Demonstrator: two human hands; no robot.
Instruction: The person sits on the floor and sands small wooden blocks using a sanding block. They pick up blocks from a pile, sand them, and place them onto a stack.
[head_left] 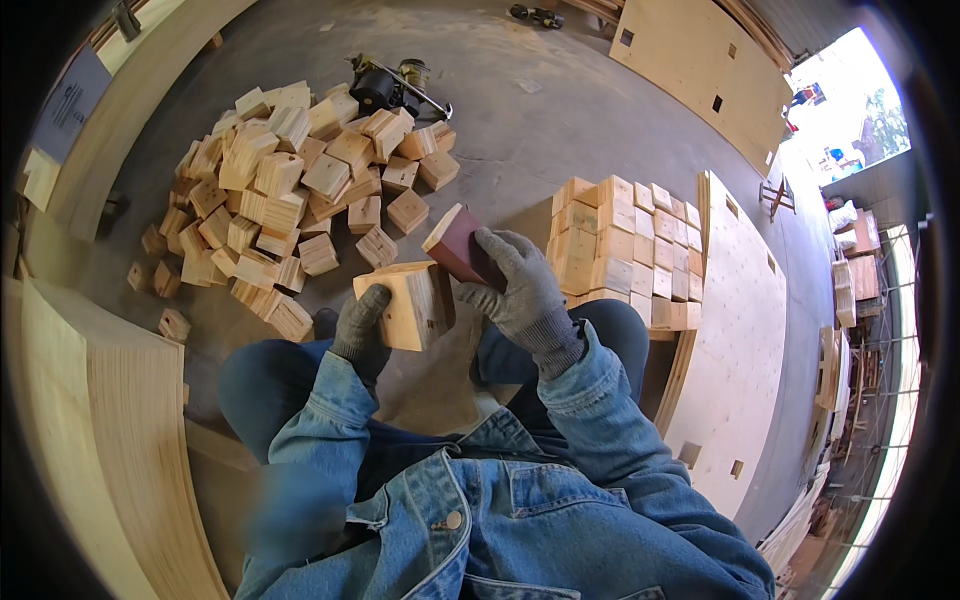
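My left hand [362, 335], in a grey knit glove, grips a pale wooden block [408, 305] in front of my knees. Its thumb lies on the block's near face, and its other fingers are mostly hidden. Just above the block's right side, my right hand [522, 290], gloved the same way, is closed round a sanding block [464, 246] with a dark reddish-brown face and a pale edge. The sanding block is tilted. Whether it touches the wood I cannot tell.
Ahead to the left lies a loose heap of wooden blocks [290, 180], with a black and olive power tool [392, 88] behind it. Blocks stand in a neat stack [625, 245] on the right, beside a large plywood panel [740, 340]. Thick stacked sheets [120, 430] rise at my left.
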